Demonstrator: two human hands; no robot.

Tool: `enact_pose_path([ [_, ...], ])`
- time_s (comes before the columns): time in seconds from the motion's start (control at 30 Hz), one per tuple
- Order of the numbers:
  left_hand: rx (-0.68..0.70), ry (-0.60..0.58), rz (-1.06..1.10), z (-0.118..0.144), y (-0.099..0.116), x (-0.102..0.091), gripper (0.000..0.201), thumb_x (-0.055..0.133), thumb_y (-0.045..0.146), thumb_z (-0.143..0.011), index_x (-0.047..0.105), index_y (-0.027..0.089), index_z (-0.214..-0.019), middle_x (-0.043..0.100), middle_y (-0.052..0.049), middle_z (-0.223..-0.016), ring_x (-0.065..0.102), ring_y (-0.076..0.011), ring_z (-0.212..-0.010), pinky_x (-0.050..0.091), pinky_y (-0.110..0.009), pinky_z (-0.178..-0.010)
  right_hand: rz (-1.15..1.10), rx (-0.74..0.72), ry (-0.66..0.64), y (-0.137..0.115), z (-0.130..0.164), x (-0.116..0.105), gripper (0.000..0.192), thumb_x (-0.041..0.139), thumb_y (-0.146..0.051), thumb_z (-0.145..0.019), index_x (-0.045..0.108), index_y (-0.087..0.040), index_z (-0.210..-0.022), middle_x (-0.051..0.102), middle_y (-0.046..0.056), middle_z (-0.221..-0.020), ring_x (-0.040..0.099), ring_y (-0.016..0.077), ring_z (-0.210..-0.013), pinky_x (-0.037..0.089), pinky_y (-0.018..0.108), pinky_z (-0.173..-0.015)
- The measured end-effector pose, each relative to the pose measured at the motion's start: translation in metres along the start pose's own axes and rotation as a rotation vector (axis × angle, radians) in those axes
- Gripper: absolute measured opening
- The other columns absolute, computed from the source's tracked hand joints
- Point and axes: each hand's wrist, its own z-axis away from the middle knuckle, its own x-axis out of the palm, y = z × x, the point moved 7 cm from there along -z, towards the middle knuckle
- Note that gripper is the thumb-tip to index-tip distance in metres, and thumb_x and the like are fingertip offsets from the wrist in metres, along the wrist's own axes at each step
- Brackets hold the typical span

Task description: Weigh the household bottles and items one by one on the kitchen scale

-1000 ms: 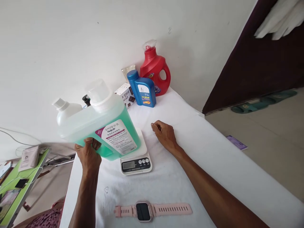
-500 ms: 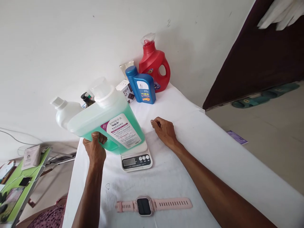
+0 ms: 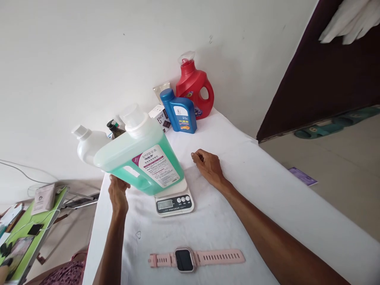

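A large jug of green liquid (image 3: 142, 158) with a clear cap and a printed label stands on a small white kitchen scale (image 3: 175, 204). My left hand (image 3: 118, 196) is just below the jug's handle end, its fingers loosely apart and partly hidden by the jug. Nothing passes through the handle hole. I cannot tell whether the fingertips still touch the plastic. To the right of the scale, my right hand (image 3: 208, 166) rests on the white cloth with its fingers curled in, holding nothing. A smartwatch with a pink strap (image 3: 184, 260) lies flat in front of the scale.
Behind stand a red detergent bottle (image 3: 194, 87), a blue bottle (image 3: 179, 113), a printed box (image 3: 160, 116), a white bottle (image 3: 90, 144) and a dark pump bottle (image 3: 115, 128). A green side table (image 3: 26, 227) is at left, and a person's patterned clothing (image 3: 67, 273) shows beside it.
My left hand has let go of the jug's handle and moved slightly down. The scale's display looks lighter. The whole view has shifted a little; my right hand stays put.
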Motion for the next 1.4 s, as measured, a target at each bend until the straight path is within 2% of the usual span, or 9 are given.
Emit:
enact_pose_path([
  [0.1, -0.078, -0.023, -0.112, 0.008, -0.039, 0.000, 0.059, 0.063, 0.072, -0.089, 0.048, 0.022, -0.062, 0.046, 0.003, -0.053, 0.043, -0.0119, -0.052, 0.039, -0.026, -0.053, -0.017, 0.008, -0.006, 0.000, 0.001, 0.000, 0.036, 0.048, -0.050, -0.094, 0.049, -0.025, -0.068, 0.057, 0.000, -0.063, 0.047, 0.0164, -0.059, 0.036, 0.031, -0.062],
  [0.2, -0.058, -0.092, -0.219, 0.013, -0.051, 0.004, 0.047, 0.068, 0.058, -0.087, 0.050, 0.021, -0.063, 0.048, 0.004, -0.054, 0.041, -0.0110, -0.052, 0.035, -0.025, -0.053, -0.030, 0.013, -0.005, -0.001, 0.002, 0.000, 0.036, 0.049, -0.050, -0.094, 0.049, -0.025, -0.068, 0.057, 0.000, -0.063, 0.047, 0.0161, -0.059, 0.035, 0.031, -0.062],
  [0.47, -0.086, -0.113, -0.381, 0.011, -0.047, 0.007, 0.021, 0.062, 0.037, -0.073, 0.052, 0.021, -0.064, 0.048, 0.004, -0.054, 0.040, -0.0120, -0.053, 0.032, -0.026, -0.052, -0.052, 0.016, -0.003, -0.002, 0.003, 0.000, 0.037, 0.049, -0.051, -0.093, 0.048, -0.025, -0.067, 0.053, -0.001, -0.061, 0.045, 0.0166, -0.059, 0.035, 0.031, -0.060],
  [0.77, -0.074, -0.105, -0.443, 0.010, -0.047, 0.006, 0.020, 0.062, 0.036, -0.067, 0.052, 0.021, -0.060, 0.052, 0.002, -0.056, 0.042, -0.0134, -0.060, 0.034, -0.026, -0.055, -0.030, 0.023, -0.005, -0.003, 0.003, -0.001, 0.036, 0.048, -0.050, -0.093, 0.048, -0.025, -0.067, 0.054, -0.001, -0.061, 0.045, 0.0162, -0.058, 0.034, 0.032, -0.061],
  [1.0, -0.089, -0.116, -0.452, 0.012, -0.047, 0.007, 0.018, 0.059, 0.037, -0.064, 0.051, 0.021, -0.063, 0.049, 0.002, -0.059, 0.039, -0.0134, -0.063, 0.033, -0.026, -0.056, -0.030, 0.023, -0.001, -0.002, 0.003, -0.001, 0.035, 0.049, -0.049, -0.093, 0.049, -0.025, -0.068, 0.055, -0.001, -0.063, 0.047, 0.0165, -0.060, 0.035, 0.032, -0.062],
  [1.17, -0.093, -0.121, -0.471, 0.013, -0.045, 0.009, 0.020, 0.057, 0.039, -0.064, 0.046, 0.023, -0.062, 0.043, 0.004, -0.057, 0.035, -0.0127, -0.062, 0.029, -0.026, -0.055, -0.025, 0.032, -0.011, -0.002, 0.003, -0.001, 0.035, 0.048, -0.050, -0.093, 0.049, -0.025, -0.068, 0.055, -0.001, -0.063, 0.045, 0.0164, -0.059, 0.035, 0.032, -0.062],
  [1.4, -0.082, -0.134, -0.470, 0.012, -0.043, 0.010, 0.021, 0.057, 0.040, -0.065, 0.045, 0.023, -0.061, 0.045, 0.003, -0.056, 0.035, -0.0129, -0.061, 0.029, -0.027, -0.055, -0.014, 0.036, -0.012, -0.004, 0.002, -0.001, 0.034, 0.048, -0.049, -0.092, 0.048, -0.025, -0.068, 0.055, -0.001, -0.062, 0.046, 0.0167, -0.059, 0.035, 0.032, -0.063],
])
